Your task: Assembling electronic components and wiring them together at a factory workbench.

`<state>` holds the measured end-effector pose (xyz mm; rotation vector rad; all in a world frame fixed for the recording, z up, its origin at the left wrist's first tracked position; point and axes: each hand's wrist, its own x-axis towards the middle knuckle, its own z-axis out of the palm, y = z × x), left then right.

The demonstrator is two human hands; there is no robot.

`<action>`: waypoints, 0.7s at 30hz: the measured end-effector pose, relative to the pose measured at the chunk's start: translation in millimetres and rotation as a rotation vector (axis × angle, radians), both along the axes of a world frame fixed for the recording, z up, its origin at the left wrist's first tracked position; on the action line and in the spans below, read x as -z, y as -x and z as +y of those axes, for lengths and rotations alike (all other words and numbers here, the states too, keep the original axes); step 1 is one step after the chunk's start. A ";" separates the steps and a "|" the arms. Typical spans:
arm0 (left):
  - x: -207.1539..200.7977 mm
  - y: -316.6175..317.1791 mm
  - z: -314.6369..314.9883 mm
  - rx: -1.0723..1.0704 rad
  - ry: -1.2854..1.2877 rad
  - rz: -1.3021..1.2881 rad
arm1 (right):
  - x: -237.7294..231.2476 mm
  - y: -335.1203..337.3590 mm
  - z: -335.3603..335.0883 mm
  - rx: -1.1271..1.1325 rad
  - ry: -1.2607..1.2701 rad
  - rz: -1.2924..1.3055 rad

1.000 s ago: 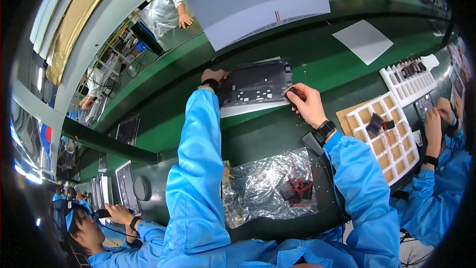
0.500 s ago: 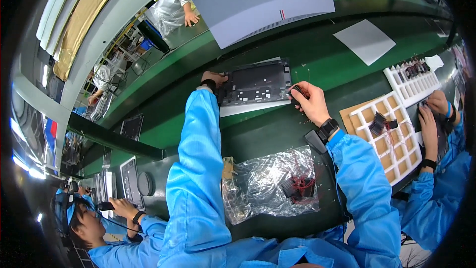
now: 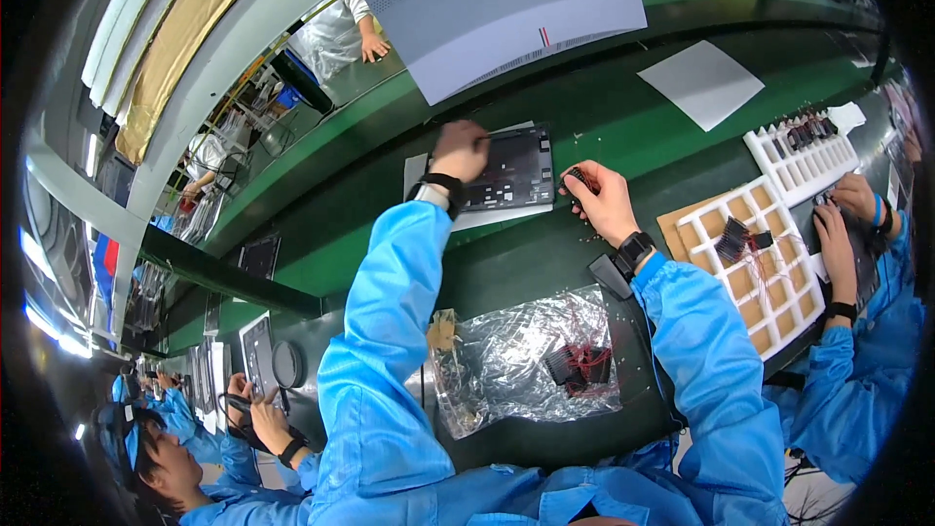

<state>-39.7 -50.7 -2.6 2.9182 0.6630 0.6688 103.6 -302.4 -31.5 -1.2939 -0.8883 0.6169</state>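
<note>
A dark flat panel (image 3: pixel 526 168), dotted with small white patches, lies on white paper (image 3: pixel 487 218) in front of me. My left hand (image 3: pixel 461 152) is over the panel's upper left part. Motion blurs its fingers, so whether they grip anything is unclear. Just off the panel's right edge, my right hand (image 3: pixel 606 203) is closed around a small black ribbed piece (image 3: pixel 580 178), partly covered by my fingers. Closer to me, a crumpled clear plastic bag (image 3: pixel 497 356) bears black ribbed pieces (image 3: pixel 562 366) with red wires (image 3: pixel 590 360).
At right stands a white gridded tray (image 3: pixel 696 234) with black parts and red wires, beside a white slotted rack (image 3: pixel 794 161). A co-worker's hands (image 3: pixel 840 253) work there. Loose white paper (image 3: pixel 701 85) lies at the back; a large grey printed board (image 3: pixel 516 15) stands beyond.
My left hand has left the panel's left edge and come over its upper left part. My right hand keeps the black ribbed piece, now slightly apart from the panel's edge. The view shifts slightly.
</note>
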 end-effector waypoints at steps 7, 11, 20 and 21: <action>13.2 -36.1 -71.4 0.129 -0.107 0.254 | 8.0 -0.3 3.5 -0.011 0.007 -0.018; 18.8 -32.1 -72.4 0.053 -0.025 0.280 | 4.2 -3.8 -0.3 -0.015 0.006 -0.015; -0.5 7.0 -69.6 0.098 0.176 0.008 | 10.3 1.6 6.3 -0.075 -0.032 -0.075; -10.3 10.6 -83.4 0.134 0.252 -0.030 | 14.3 -2.7 3.2 -0.068 -0.025 -0.080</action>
